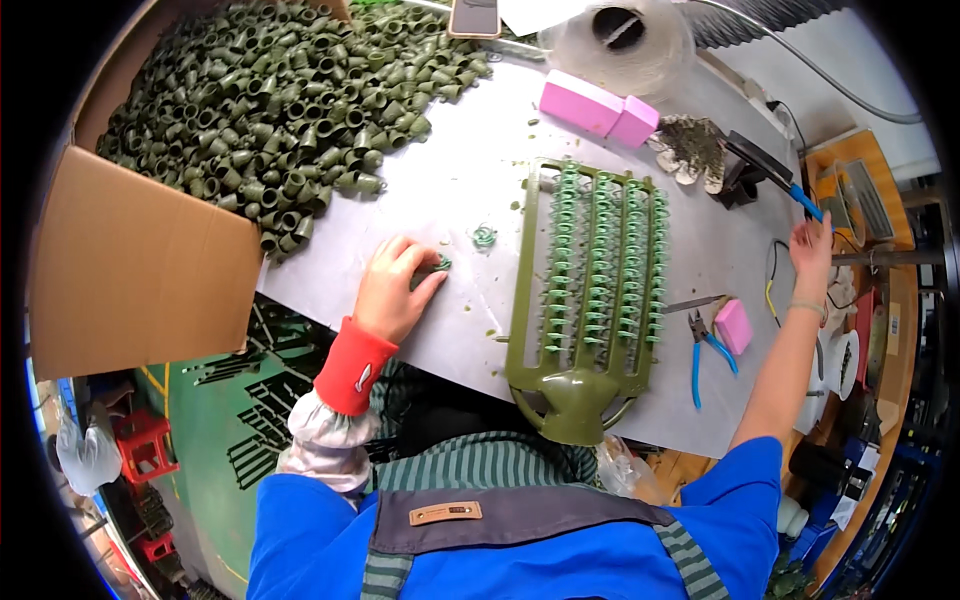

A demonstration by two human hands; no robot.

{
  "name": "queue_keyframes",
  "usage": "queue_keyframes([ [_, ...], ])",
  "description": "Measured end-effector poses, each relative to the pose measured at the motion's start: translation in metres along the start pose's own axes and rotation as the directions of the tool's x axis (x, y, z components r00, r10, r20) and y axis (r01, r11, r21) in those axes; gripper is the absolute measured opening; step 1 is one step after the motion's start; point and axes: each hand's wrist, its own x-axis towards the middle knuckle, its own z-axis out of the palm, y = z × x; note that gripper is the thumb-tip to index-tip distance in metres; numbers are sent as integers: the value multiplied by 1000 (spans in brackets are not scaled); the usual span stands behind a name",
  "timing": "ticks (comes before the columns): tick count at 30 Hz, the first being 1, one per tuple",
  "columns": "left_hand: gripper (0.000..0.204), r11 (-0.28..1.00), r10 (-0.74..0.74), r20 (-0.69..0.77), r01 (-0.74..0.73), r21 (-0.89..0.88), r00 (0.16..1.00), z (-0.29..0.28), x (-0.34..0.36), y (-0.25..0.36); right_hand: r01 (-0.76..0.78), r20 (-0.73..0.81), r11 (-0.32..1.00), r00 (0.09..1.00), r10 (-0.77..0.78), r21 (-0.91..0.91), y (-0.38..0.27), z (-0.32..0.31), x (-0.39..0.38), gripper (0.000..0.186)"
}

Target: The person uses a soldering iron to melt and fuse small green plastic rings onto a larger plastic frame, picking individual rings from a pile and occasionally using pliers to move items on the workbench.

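My left hand [392, 290] rests on the grey table with its fingertips closed round a small dark-green plastic piece [443, 263]. A similar coiled green piece [484, 237] lies just beyond it. To the right of that hand is a large olive-green plastic frame [580, 392], its slots lined with rows of pale-green coil-like rings [600, 260]. My right arm stretches far to the right. There my right hand [812, 255] is at the blue handle [805, 203] of a black bar-shaped tool [757, 157]; its fingers are partly hidden.
A big heap of olive-green plastic caps [300, 110] covers the far left, beside a cardboard box [145, 270]. Pink blocks [580, 103], a film roll [660, 55] and a stained glove [690, 150] lie far back. Blue-handled cutters [697, 365] and a pink sponge [733, 326] sit near right.
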Motion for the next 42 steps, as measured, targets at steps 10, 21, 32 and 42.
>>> queue_keyframes([
  [10,15,964,-81,-58,64,-257,995,-14,-6,-17,643,895,650,424,139,-406,91,168,-291,15],
  [21,17,774,-105,-97,20,-633,990,-31,-22,-22,783,863,562,-65,501,-267,243,238,-359,21],
  [32,19,-61,-169,389,385,-921,905,-41,-31,-41,343,563,507,82,822,-791,239,250,-381,16],
  [42,20,-202,-126,408,380,-903,904,-41,-33,-45,82,526,519,107,844,-851,243,250,-385,21],
])
